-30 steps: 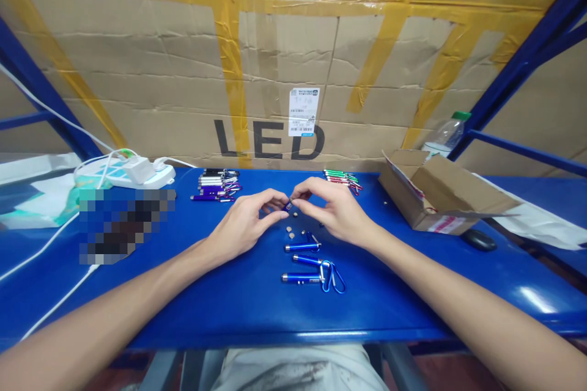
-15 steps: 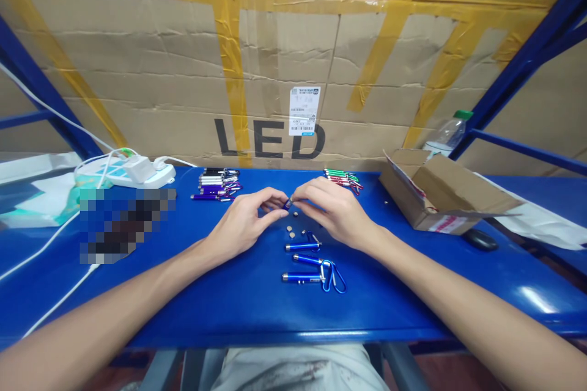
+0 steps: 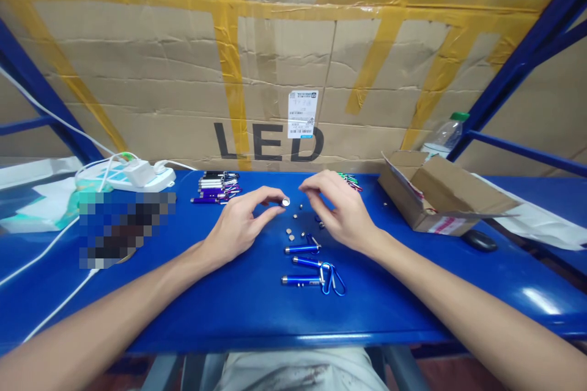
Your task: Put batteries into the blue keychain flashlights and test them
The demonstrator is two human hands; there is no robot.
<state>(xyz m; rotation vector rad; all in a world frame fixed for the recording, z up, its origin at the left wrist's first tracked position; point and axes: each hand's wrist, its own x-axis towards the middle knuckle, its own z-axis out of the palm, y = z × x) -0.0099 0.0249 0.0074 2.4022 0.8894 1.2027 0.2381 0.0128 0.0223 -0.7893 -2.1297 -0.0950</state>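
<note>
My left hand (image 3: 242, 219) pinches a small tube (image 3: 285, 202) between thumb and fingertips, its round silvery end turned up towards me. Just to the right, my right hand (image 3: 338, 208) hovers with curled fingers and thumb apart, and I see nothing in its grasp. Below them lie button cells (image 3: 290, 234) and several tiny metal parts (image 3: 295, 216). Nearer to me are blue mini flashlights (image 3: 300, 280), with blue carabiner clips (image 3: 338, 280) at their right ends.
Black, white and purple mini flashlights (image 3: 215, 184) lie in a row at the back left. Green and red ones (image 3: 349, 181) are partly behind my right hand. An open cardboard box (image 3: 440, 201) and a black mouse (image 3: 479, 240) are right; a power strip (image 3: 151, 177) with cables is left.
My hands have drawn apart; the right has let go of the small tube and moved slightly right. The tube's round end now faces me. Another tiny metal part shows on the table.
</note>
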